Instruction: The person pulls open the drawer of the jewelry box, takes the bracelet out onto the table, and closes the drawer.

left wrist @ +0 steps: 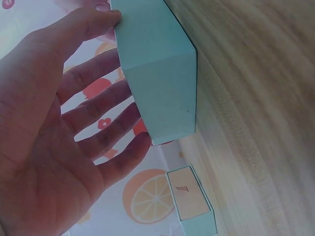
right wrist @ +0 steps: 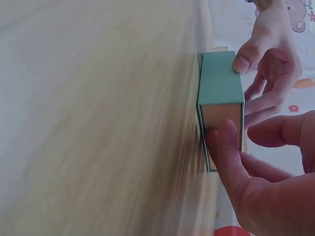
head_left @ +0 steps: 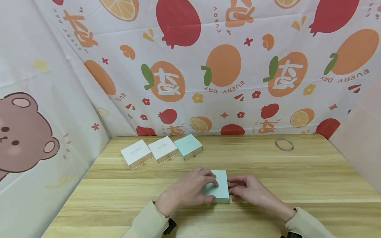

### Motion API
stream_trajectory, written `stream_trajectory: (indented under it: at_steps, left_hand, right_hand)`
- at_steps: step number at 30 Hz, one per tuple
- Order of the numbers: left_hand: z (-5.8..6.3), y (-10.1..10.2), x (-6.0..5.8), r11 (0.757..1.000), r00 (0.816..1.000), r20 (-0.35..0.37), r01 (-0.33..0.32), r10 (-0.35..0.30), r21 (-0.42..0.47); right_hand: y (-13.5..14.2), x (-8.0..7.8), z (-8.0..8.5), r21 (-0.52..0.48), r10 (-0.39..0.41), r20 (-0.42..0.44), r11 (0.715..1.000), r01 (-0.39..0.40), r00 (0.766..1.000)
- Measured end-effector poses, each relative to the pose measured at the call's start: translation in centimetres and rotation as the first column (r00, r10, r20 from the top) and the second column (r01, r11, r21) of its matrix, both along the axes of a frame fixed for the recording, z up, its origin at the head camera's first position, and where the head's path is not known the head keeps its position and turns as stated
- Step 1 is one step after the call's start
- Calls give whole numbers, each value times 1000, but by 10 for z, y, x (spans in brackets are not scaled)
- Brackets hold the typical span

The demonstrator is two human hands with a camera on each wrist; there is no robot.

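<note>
We see a mint box [head_left: 221, 193] flat on the counter [head_left: 119, 201], between the left hand [head_left: 190, 188] and the right hand [head_left: 251, 190]. The left hand is loosely bent around it, with the thumb on the side near the person and the other fingers reaching over the top. We think it holds on like that so the box won't slide about. The right hand is at the other end, where the peach drawer front [right wrist: 221, 112] faces it. Its fingers are bent close together, with tips at the middle of that front. It looks to us like a small pinch, though we can't see any pull under the fingers. We guess the box is turned this way so the right hand can get at the drawer. Past the left hand, three more boxes sit in a row: a second mint box [head_left: 188, 145] straight beyond it, then a white box [head_left: 163, 147] and another white box [head_left: 137, 153] farther to its left. They may be set back there to give both hands room. A thin ring [head_left: 284, 150] lies well beyond the right hand and to its right, out of the way too.
</note>
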State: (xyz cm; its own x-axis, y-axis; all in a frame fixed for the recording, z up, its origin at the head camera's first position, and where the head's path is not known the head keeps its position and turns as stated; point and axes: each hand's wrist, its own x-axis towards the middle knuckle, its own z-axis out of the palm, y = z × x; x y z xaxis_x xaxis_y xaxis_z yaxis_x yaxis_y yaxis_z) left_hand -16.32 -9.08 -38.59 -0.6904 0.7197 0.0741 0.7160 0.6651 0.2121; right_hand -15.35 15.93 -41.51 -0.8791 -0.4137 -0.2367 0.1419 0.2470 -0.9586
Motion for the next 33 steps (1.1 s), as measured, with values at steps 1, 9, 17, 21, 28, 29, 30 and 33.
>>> stream_trajectory:
  at_steps: [1, 9, 17, 21, 28, 29, 30, 33]
  left_hand:
    - [0, 0, 0, 1000, 1000, 0, 0, 0, 1]
    - [-1, 2, 1, 1000, 999, -31, 16, -16, -9]
    - [-4, 16, -13, 999, 1000, -2, 14, -14, 34]
    - [-6, 37, -37, 999, 1000, 17, 20, -21, 45]
    - [-5, 78, -81, 999, 1000, -6, 25, -25, 31]
    - [-6, 83, -86, 999, 1000, -15, 24, -24, 26]
    - [-7, 89, -90, 999, 1000, -20, 21, -20, 25]
    - [-10, 102, -101, 1000, 999, -36, 13, -13, 21]
  right_hand:
    - [0, 0, 0, 2, -4, 3, 1000, 4, 1000]
    - [11, 0, 4, 1, 26, -6, 1000, -26, 1000]
    - [51, -4, 9, 28, 28, -43, 999, -26, 999]
    - [74, -6, 8, 58, -7, -65, 998, 11, 998]
    - [103, -3, 5, 79, -66, -89, 994, 73, 994]
    - [105, -2, 5, 82, -67, -93, 994, 75, 993]
    - [107, -1, 4, 84, -72, -92, 993, 80, 993]
    - [110, 1, 4, 89, -81, -81, 992, 88, 993]
